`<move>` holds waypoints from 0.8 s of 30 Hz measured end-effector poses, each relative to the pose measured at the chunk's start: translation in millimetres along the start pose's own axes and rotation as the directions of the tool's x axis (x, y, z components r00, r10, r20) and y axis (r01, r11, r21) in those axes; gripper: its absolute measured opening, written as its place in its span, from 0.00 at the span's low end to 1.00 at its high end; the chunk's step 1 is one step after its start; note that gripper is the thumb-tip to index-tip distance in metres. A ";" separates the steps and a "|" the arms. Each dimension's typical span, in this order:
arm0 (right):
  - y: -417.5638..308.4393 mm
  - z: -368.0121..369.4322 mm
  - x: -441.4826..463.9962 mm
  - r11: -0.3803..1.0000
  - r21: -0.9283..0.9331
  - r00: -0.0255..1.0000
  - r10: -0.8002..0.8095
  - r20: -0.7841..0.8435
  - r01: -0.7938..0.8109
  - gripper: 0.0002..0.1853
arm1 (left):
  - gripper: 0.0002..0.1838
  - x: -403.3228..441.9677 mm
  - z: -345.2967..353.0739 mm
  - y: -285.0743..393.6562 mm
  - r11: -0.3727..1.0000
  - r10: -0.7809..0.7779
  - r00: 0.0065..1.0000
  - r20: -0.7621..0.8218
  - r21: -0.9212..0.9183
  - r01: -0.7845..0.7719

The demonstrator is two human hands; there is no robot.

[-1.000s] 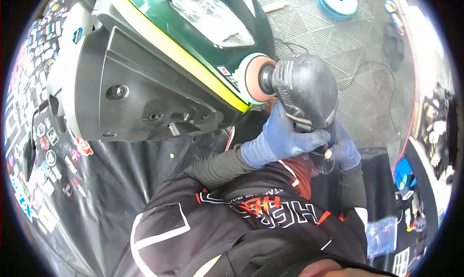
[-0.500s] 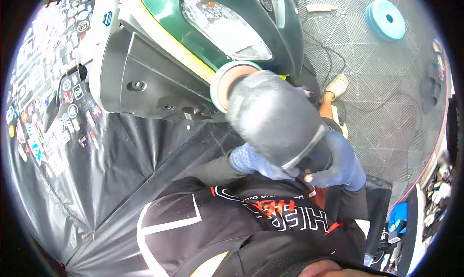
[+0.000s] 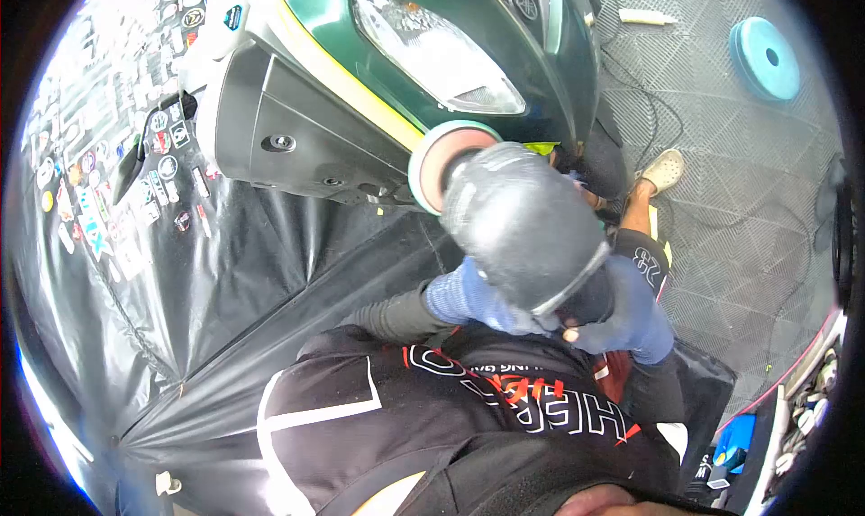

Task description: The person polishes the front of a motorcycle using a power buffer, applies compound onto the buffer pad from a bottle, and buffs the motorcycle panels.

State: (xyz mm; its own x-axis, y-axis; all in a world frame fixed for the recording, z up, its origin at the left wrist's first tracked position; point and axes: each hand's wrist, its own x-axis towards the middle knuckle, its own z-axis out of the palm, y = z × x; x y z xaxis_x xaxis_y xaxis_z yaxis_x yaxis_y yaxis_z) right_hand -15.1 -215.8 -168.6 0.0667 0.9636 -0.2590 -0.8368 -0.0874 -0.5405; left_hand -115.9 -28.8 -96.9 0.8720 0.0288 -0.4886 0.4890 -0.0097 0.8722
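Observation:
A polisher with a large black rounded body (image 3: 527,228) fills the middle of the head view, its surface partly smeared by motion. Its round pad (image 3: 434,160), pinkish with a pale green rim, lies against the lower front edge of a dark green scooter panel (image 3: 320,16), beside a yellow stripe. My left hand (image 3: 468,297), in a blue knit glove, is closed around the near left side of the polisher, fingers partly hidden. My right hand (image 3: 640,313), gloved alike with a bare fingertip showing, grips its rear on the right.
The scooter's headlight (image 3: 437,52) sits just beyond the pad. A black sheet (image 3: 270,291) and a sticker-covered surface (image 3: 81,129) spread at left. A turquoise disc (image 3: 764,58), a pale tube (image 3: 647,17), a cord (image 3: 653,97) and a shoed foot (image 3: 662,171) are on the patterned floor.
The view has shifted, so the scooter and floor items appear farther right and slightly lower. More of the leg shows at right. Both hands keep their hold, with the pad still at the panel edge.

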 end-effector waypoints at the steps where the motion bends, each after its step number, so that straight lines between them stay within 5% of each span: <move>1: 2.1 3.4 7.7 0.999 -0.013 0.996 -0.043 0.075 0.044 0.40 | 0.48 6.2 -5.3 25.9 0.995 0.031 1.000 -0.001 0.096 -0.030; 6: 13.3 30.8 34.4 0.969 0.227 0.985 -0.129 0.115 0.101 0.38 | 0.40 -35.9 -30.7 22.9 0.912 0.101 0.994 0.041 0.395 -0.109; 9: 9.5 28.1 33.2 0.993 0.095 0.989 -0.084 0.126 0.072 0.38 | 0.37 -58.8 -43.2 -14.4 0.841 0.133 0.989 0.061 0.520 -0.145; 12: 7.2 23.4 17.7 0.991 0.100 0.995 -0.092 0.034 0.088 0.40 | 0.39 -64.6 -46.5 -61.8 0.843 0.176 0.930 0.323 0.438 -0.312; 16: 17.8 -2.2 -12.3 0.994 -0.049 0.995 0.097 0.006 -0.097 0.43 | 0.42 -23.4 -5.5 -31.5 0.892 0.209 0.964 0.166 0.371 -0.258; 18: 6.9 5.1 -9.9 0.998 0.000 0.997 0.070 -0.037 -0.070 0.43 | 0.45 -13.4 -1.9 -20.4 0.929 0.202 0.974 0.103 0.296 -0.224; 21: 12.8 7.9 0.6 0.996 0.073 0.999 0.051 -0.014 -0.050 0.44 | 0.46 -26.5 -6.4 -16.9 0.995 -0.020 0.999 0.028 -0.094 0.022; 24: 3.6 11.9 16.6 0.999 0.047 0.999 0.000 0.048 -0.003 0.45 | 0.44 -28.8 -21.2 -6.1 1.000 -0.013 0.999 0.040 -0.010 0.013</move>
State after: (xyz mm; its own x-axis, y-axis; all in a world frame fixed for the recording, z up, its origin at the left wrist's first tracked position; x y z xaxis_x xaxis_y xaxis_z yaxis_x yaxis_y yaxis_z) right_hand -23.4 -197.1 -165.4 0.0403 0.9745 -0.2207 -0.8614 -0.0780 -0.5019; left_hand -144.4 -8.4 -87.7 0.8659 -0.0109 -0.5001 0.5001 0.0007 0.8660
